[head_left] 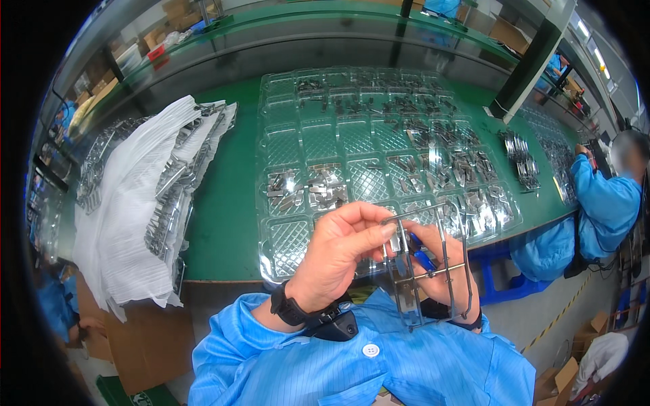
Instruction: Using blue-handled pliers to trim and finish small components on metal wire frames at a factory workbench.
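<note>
In front of my chest I hold a metal wire frame [433,273] of thin bent rods with a crossbar. My left hand [332,254] is closed at its upper left side, thumb and index finger pinching by a small flat metal piece. My right hand [443,260] is behind the rods, its fingers curled round a blue-handled tool [424,261] whose working end I cannot make out. The rods partly cover that hand. Just beyond both hands lies a clear plastic compartment tray [288,243] with many small metal parts in its pockets.
At left, stacked wire frames [159,227] lie under and between white foam sheets [128,210]. More metal pieces [520,161] lie on the green table [223,203] at right. Beside a post [531,64], a co-worker in a blue sleeve [602,193] sits at right.
</note>
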Action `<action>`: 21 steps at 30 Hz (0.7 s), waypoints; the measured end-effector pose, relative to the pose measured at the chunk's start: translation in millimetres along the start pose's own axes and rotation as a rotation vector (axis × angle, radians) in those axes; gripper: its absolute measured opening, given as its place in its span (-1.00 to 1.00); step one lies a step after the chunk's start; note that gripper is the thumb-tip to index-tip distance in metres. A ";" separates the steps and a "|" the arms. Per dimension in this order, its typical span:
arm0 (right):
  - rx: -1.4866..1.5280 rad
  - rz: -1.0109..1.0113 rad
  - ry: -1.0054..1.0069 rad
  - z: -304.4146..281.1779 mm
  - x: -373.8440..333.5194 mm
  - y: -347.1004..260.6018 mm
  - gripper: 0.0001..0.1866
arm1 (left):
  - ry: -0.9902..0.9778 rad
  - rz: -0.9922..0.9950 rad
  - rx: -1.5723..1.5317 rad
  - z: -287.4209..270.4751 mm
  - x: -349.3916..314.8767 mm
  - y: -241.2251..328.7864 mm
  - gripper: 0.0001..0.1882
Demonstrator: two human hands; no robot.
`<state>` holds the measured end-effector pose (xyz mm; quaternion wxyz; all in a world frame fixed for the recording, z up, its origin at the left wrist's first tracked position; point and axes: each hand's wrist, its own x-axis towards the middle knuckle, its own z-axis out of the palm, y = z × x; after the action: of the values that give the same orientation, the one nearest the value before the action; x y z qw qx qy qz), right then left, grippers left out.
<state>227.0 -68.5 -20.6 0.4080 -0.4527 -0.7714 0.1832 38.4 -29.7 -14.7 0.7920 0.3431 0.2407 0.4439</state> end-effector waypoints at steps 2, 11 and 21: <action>-0.015 0.034 -0.016 -1.4 -1.3 -3.1 -0.49 | -0.003 0.001 0.007 0.0 0.1 -0.9 -0.84; -0.108 0.126 -0.100 -11.9 -3.4 -7.0 -0.52 | 0.014 -0.036 0.012 -0.5 0.3 -2.4 -0.83; -0.579 0.241 -0.036 -43.8 -23.4 3.4 -0.67 | 0.187 -0.040 0.187 -16.4 14.8 -9.5 -0.80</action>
<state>269.7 -90.3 -7.4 0.2236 -0.6348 -0.7395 0.0109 39.5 -14.9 -33.7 0.7394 0.3680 0.3605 0.4335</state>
